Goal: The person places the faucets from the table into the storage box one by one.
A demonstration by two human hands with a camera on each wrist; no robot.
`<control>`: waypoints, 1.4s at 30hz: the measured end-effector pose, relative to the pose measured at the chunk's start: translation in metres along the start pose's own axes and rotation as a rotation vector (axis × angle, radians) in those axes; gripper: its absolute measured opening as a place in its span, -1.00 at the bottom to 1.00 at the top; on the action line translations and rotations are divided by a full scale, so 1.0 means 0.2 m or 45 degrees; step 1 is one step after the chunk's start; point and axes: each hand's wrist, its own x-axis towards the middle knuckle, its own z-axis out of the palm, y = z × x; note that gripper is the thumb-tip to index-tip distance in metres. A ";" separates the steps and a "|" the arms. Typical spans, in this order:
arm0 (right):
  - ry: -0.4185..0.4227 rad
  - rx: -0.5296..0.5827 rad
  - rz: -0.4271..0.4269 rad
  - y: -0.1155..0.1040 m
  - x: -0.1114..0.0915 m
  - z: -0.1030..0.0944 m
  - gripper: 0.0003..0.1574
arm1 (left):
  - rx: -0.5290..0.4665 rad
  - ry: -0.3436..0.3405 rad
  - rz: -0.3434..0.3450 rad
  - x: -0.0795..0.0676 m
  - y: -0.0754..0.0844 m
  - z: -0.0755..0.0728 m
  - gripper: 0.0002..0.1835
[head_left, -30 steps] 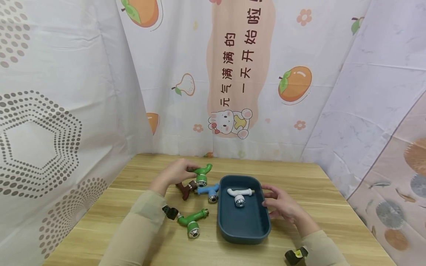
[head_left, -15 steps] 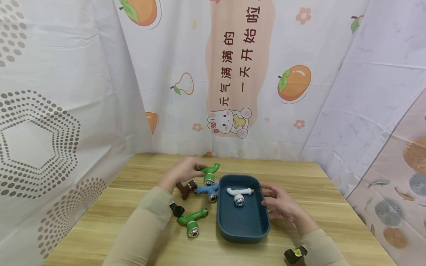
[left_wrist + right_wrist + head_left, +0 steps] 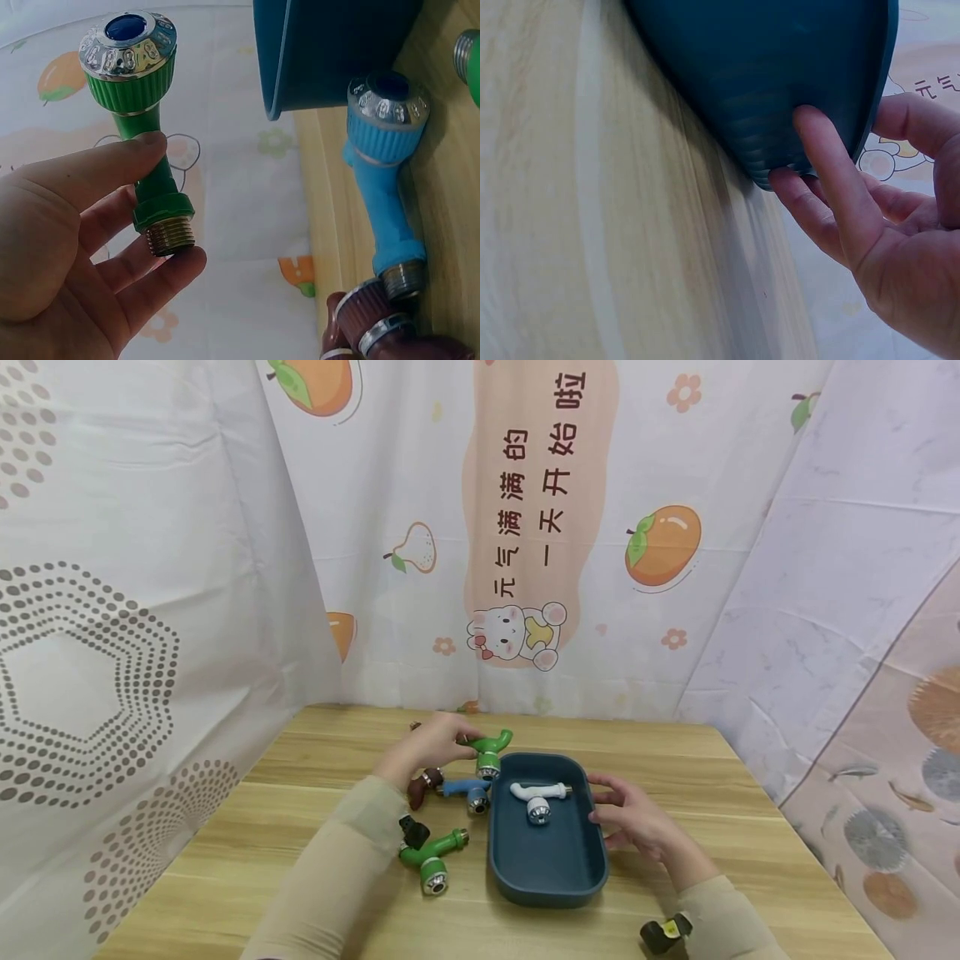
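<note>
My left hand (image 3: 441,743) pinches a green water tap (image 3: 488,763) between thumb and fingers, held up beside the far left corner of a dark blue tray (image 3: 546,870). In the left wrist view the tap (image 3: 135,91) has its chrome knob with a blue cap pointing up and its brass thread near the fingertips. A white tap (image 3: 537,795) lies inside the tray. With fingers spread, my right hand (image 3: 636,823) touches the tray's right side; in the right wrist view the fingertips (image 3: 810,124) rest against its outer wall.
Left of the tray lies a blue tap (image 3: 467,787), with dark brown taps (image 3: 375,319) beside it, partly under my left hand. Closer to me is another green tap (image 3: 435,865), near the left wrist camera (image 3: 414,832). Printed curtains (image 3: 405,635) stand behind the wooden table (image 3: 645,739).
My left hand has carried the green tap rightwards, from above the brown and blue taps to the tray's far left corner. The right hand and tray have hardly moved.
</note>
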 end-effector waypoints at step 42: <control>-0.019 0.025 -0.025 -0.01 -0.01 -0.01 -0.07 | 0.187 -0.217 0.158 0.17 0.23 0.26 -0.74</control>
